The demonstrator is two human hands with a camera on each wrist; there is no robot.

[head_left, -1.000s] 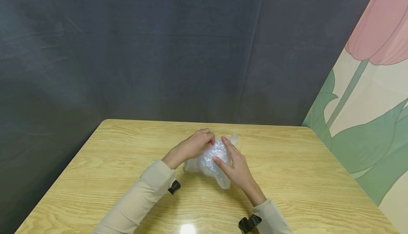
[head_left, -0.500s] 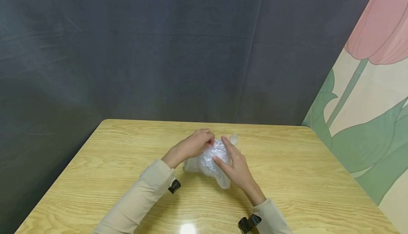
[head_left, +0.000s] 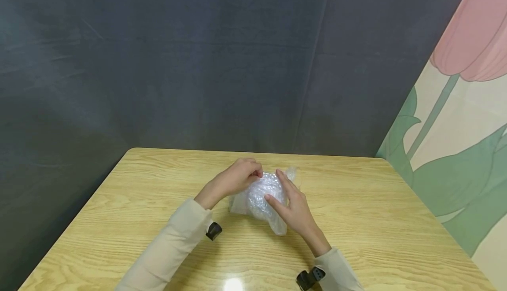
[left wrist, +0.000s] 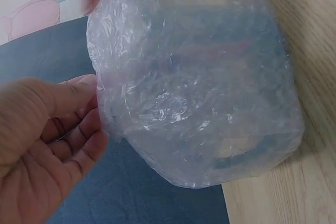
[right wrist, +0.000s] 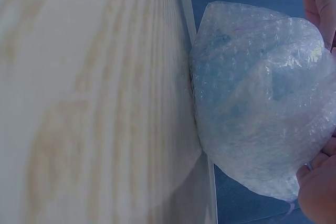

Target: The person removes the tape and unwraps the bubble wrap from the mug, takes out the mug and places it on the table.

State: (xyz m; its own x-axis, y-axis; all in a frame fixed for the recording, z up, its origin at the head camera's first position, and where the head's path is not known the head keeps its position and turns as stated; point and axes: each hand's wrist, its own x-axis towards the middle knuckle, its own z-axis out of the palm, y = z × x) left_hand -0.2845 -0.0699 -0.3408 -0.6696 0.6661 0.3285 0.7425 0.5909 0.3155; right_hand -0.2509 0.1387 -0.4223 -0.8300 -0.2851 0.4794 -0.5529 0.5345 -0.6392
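A rounded bundle in clear bubble wrap (head_left: 263, 200) stands on the table, with loose flaps at its sides. Through the layers, the left wrist view shows blurred bluish shapes and a faint pinkish band; what lies inside cannot be told. At its upper left edge, my left hand (head_left: 235, 178) pinches the wrap between thumb and bent fingertips, as the left wrist view shows with the left hand (left wrist: 47, 135) close up. My right hand (head_left: 295, 207) rests against the bundle's right side, fingers straight and thumb spread apart. Part of it, the right hand (right wrist: 320, 192), shows low in the right wrist view.
The wooden table (head_left: 376, 220) extends around the bundle on all sides. Behind it hangs a dark curtain (head_left: 218, 71). A wall with a painted tulip (head_left: 463, 31) borders the right side.
My left hand has shifted slightly left along the top of the bundle. The right hand and the bundle stay almost where they were.
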